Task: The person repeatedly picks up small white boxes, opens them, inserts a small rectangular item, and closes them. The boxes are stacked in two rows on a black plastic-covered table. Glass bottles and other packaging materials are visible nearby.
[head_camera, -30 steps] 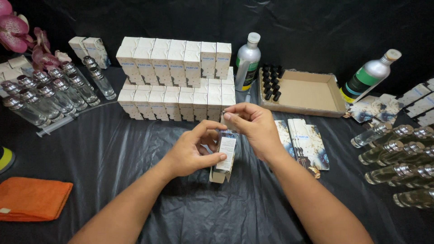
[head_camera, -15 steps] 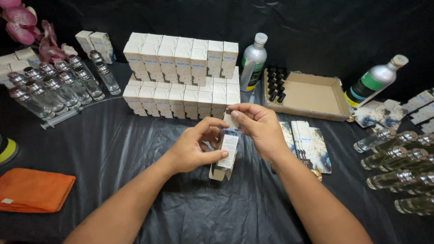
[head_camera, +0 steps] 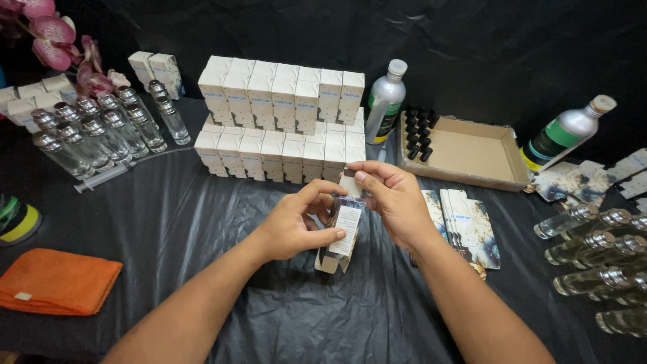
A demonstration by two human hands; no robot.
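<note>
Step in hand, as I judge it: boxing one glass spray bottle. My left hand (head_camera: 293, 226) grips the small white carton (head_camera: 339, 237) from the left side, thumb across its front face and fingers curled behind, holding it upright and slightly tilted just above the black plastic sheet (head_camera: 202, 222) that covers the tabletop. The clear glass bottle (head_camera: 342, 203) stands part way inside the carton's open top, its upper section showing above the rim. My right hand (head_camera: 394, 202) is at the top of the carton, thumb and forefinger pinched together on the upper flap (head_camera: 349, 182); whether they also touch the bottle's cap I cannot tell. Both sets of fingers are therefore closed on the carton, none spread free. Behind the carton, well apart, stand two tiers of closed white cartons (head_camera: 283, 121); flat printed carton blanks (head_camera: 465, 226) lie just right of my right wrist; uncartoned bottles (head_camera: 94, 135) stand at far left. Next move, in my judgement: the bottle needs seating fully down, which calls for a steady left grip, then the flap folded over squarely and tucked without creasing the card.
</note>
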